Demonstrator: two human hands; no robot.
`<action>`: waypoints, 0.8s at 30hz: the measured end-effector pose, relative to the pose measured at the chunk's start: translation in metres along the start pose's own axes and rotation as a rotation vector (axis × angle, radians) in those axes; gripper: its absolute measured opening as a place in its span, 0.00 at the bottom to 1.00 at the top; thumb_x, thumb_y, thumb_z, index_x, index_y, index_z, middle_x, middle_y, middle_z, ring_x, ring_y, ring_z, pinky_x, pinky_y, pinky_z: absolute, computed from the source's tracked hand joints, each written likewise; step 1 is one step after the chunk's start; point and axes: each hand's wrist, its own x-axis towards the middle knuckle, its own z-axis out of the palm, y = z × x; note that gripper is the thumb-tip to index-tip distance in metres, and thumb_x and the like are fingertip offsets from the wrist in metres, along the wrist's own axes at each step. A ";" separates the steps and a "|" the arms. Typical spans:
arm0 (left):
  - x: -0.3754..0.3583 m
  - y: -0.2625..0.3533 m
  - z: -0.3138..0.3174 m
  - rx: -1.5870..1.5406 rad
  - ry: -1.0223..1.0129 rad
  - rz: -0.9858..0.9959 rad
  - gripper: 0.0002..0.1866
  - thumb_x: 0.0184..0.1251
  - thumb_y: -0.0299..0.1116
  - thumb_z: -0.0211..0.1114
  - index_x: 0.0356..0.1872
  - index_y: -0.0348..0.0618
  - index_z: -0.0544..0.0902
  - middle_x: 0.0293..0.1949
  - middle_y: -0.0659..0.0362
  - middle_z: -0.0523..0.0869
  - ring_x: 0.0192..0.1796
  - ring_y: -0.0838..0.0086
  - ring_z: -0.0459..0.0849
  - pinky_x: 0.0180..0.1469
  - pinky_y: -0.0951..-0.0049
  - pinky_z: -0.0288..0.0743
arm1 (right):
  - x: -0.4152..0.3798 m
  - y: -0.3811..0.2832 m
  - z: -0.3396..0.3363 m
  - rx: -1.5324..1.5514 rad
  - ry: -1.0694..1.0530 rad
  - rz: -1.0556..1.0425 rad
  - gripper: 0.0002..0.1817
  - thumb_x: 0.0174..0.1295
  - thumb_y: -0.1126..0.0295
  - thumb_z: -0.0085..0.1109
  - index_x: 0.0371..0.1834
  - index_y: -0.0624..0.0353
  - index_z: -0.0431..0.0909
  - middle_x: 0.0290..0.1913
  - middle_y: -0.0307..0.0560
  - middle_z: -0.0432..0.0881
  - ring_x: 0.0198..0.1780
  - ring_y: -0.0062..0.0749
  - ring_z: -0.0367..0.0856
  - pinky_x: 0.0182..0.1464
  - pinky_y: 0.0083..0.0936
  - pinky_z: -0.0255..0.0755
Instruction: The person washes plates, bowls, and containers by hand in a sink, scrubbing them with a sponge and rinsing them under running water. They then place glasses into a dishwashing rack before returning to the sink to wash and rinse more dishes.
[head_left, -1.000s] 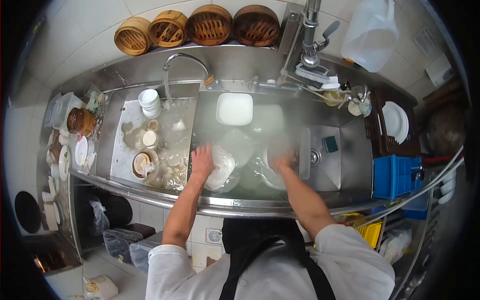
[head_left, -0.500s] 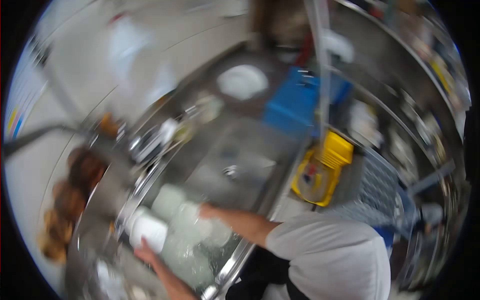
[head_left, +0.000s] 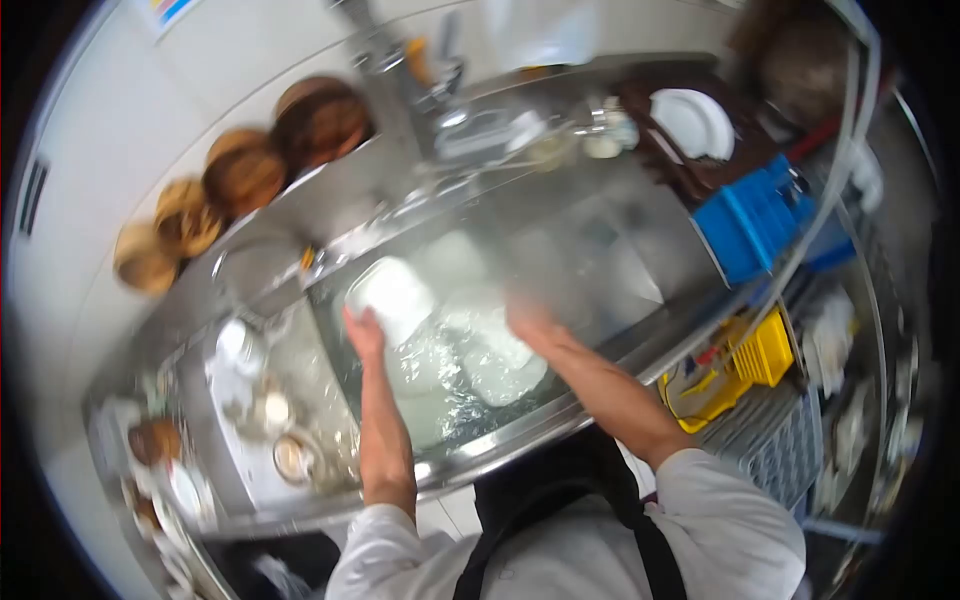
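Note:
My left hand [head_left: 364, 334] grips the lower left edge of a white dish with rounded corners [head_left: 394, 298], tilted above the water of a steel sink basin [head_left: 335, 365]. My right hand [head_left: 532, 322] is over the right side of the same water, smeared by motion, so its fingers cannot be made out. Just below and left of it, pale plates [head_left: 505, 372] lie under the rippling surface. Another pale dish [head_left: 458, 258] shows underwater behind the white one.
A left basin holds cups [head_left: 240, 345] and small dishes. Brown bowls [head_left: 243, 170] lean along the wall. A faucet [head_left: 395, 75] rises at the back. Rightward are a white plate [head_left: 693, 122], a blue bin [head_left: 750, 222] and a yellow container [head_left: 765, 348].
My view has turned left, bringing the left basin and bowls into fuller sight. My left hand still holds the white dish. My right hand has moved away from it, rightward over the water.

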 end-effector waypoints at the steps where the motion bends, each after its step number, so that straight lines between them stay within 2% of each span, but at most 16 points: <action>1: -0.015 0.013 -0.006 0.098 0.104 0.006 0.28 0.67 0.36 0.58 0.64 0.32 0.65 0.57 0.36 0.76 0.59 0.47 0.76 0.61 0.60 0.68 | -0.007 0.002 -0.011 0.056 0.161 -0.064 0.15 0.60 0.75 0.48 0.50 0.67 0.72 0.36 0.59 0.84 0.37 0.48 0.86 0.38 0.40 0.80; 2: -0.032 0.056 -0.023 0.104 0.063 -0.123 0.24 0.67 0.35 0.58 0.60 0.33 0.69 0.47 0.36 0.81 0.51 0.42 0.79 0.55 0.55 0.71 | -0.015 -0.013 -0.060 -0.017 0.068 -0.038 0.15 0.59 0.75 0.50 0.50 0.67 0.71 0.36 0.61 0.84 0.39 0.51 0.86 0.39 0.40 0.80; 3: -0.045 0.057 -0.021 0.186 0.163 -0.139 0.22 0.66 0.37 0.58 0.56 0.35 0.72 0.41 0.37 0.83 0.47 0.40 0.80 0.51 0.50 0.72 | -0.010 -0.014 -0.080 0.008 -0.011 -0.043 0.15 0.58 0.76 0.50 0.49 0.68 0.72 0.38 0.62 0.84 0.40 0.51 0.86 0.40 0.39 0.80; 5: -0.067 0.067 -0.025 0.247 0.068 -0.283 0.23 0.66 0.41 0.59 0.55 0.35 0.73 0.43 0.37 0.82 0.47 0.41 0.80 0.52 0.51 0.71 | 0.007 -0.018 -0.092 0.052 -0.119 -0.042 0.14 0.56 0.76 0.50 0.46 0.70 0.75 0.40 0.62 0.84 0.41 0.50 0.86 0.39 0.37 0.80; 8: -0.092 0.058 -0.009 0.203 0.089 -0.439 0.28 0.64 0.45 0.62 0.57 0.33 0.72 0.46 0.39 0.82 0.50 0.45 0.81 0.54 0.54 0.71 | 0.032 -0.030 -0.082 0.097 -0.301 -0.056 0.13 0.55 0.76 0.50 0.39 0.71 0.81 0.38 0.59 0.85 0.36 0.47 0.87 0.37 0.35 0.81; 11: -0.108 0.028 0.009 -0.257 0.167 -0.653 0.36 0.60 0.46 0.66 0.63 0.32 0.67 0.55 0.42 0.79 0.56 0.51 0.79 0.58 0.59 0.70 | 0.040 -0.056 -0.043 0.126 -0.502 -0.061 0.12 0.57 0.73 0.51 0.35 0.69 0.83 0.32 0.57 0.86 0.27 0.43 0.86 0.32 0.32 0.80; 13: -0.123 0.046 0.002 -0.366 0.007 -0.564 0.42 0.55 0.51 0.69 0.64 0.32 0.67 0.55 0.44 0.80 0.58 0.56 0.78 0.60 0.63 0.70 | 0.033 -0.077 -0.013 0.079 -0.512 -0.054 0.13 0.58 0.71 0.51 0.36 0.69 0.83 0.32 0.57 0.85 0.27 0.42 0.86 0.32 0.33 0.81; 14: -0.126 0.057 -0.001 -0.423 -0.070 -0.511 0.45 0.52 0.53 0.71 0.65 0.32 0.67 0.55 0.45 0.80 0.59 0.59 0.77 0.60 0.65 0.70 | 0.028 -0.072 -0.011 0.224 -0.494 0.020 0.15 0.59 0.67 0.54 0.39 0.67 0.83 0.36 0.58 0.85 0.34 0.43 0.86 0.38 0.35 0.80; 16: -0.124 0.029 -0.004 -0.180 -0.310 -0.394 0.48 0.53 0.48 0.72 0.69 0.32 0.58 0.60 0.44 0.75 0.61 0.56 0.76 0.61 0.64 0.69 | 0.014 -0.053 -0.005 0.461 -0.434 0.175 0.19 0.58 0.60 0.58 0.44 0.65 0.82 0.43 0.61 0.84 0.45 0.46 0.85 0.48 0.38 0.78; 17: -0.125 0.011 -0.009 -0.053 -0.423 -0.338 0.50 0.53 0.46 0.72 0.70 0.32 0.54 0.63 0.43 0.73 0.62 0.54 0.75 0.62 0.63 0.68 | 0.005 -0.038 0.005 0.446 -0.419 0.173 0.22 0.57 0.58 0.60 0.47 0.65 0.81 0.46 0.62 0.83 0.50 0.47 0.83 0.52 0.38 0.76; 18: -0.126 0.012 -0.019 0.103 -0.317 -0.392 0.43 0.51 0.46 0.73 0.66 0.34 0.65 0.56 0.42 0.79 0.57 0.54 0.79 0.58 0.63 0.71 | -0.004 -0.023 0.013 0.431 -0.405 0.171 0.25 0.55 0.55 0.62 0.50 0.64 0.80 0.49 0.62 0.81 0.54 0.48 0.80 0.55 0.38 0.74; 19: -0.118 0.014 -0.024 0.167 -0.320 -0.404 0.39 0.52 0.45 0.72 0.63 0.34 0.69 0.53 0.42 0.81 0.54 0.53 0.81 0.57 0.62 0.72 | -0.023 -0.010 0.024 0.311 -0.408 0.090 0.29 0.54 0.54 0.64 0.53 0.63 0.78 0.53 0.63 0.80 0.59 0.49 0.77 0.58 0.38 0.71; 21: -0.110 0.020 -0.033 0.309 -0.344 -0.430 0.32 0.54 0.43 0.71 0.57 0.36 0.76 0.47 0.41 0.84 0.50 0.52 0.83 0.53 0.61 0.74 | -0.036 0.030 0.136 0.425 -0.572 0.161 0.30 0.53 0.56 0.63 0.55 0.66 0.77 0.53 0.65 0.79 0.56 0.52 0.78 0.58 0.40 0.72; 23: -0.111 0.031 -0.046 0.249 -0.180 -0.297 0.24 0.57 0.41 0.69 0.52 0.36 0.79 0.44 0.41 0.85 0.47 0.50 0.84 0.52 0.59 0.74 | -0.055 0.029 0.146 0.507 -0.641 0.226 0.27 0.54 0.59 0.61 0.54 0.66 0.76 0.51 0.66 0.80 0.55 0.53 0.79 0.57 0.41 0.72; 24: -0.114 0.037 -0.054 0.224 -0.100 -0.231 0.21 0.59 0.39 0.67 0.50 0.36 0.81 0.42 0.41 0.85 0.45 0.49 0.84 0.51 0.58 0.75 | -0.056 0.024 0.141 0.472 -0.608 0.200 0.25 0.54 0.61 0.60 0.53 0.66 0.76 0.50 0.66 0.80 0.55 0.53 0.79 0.56 0.41 0.73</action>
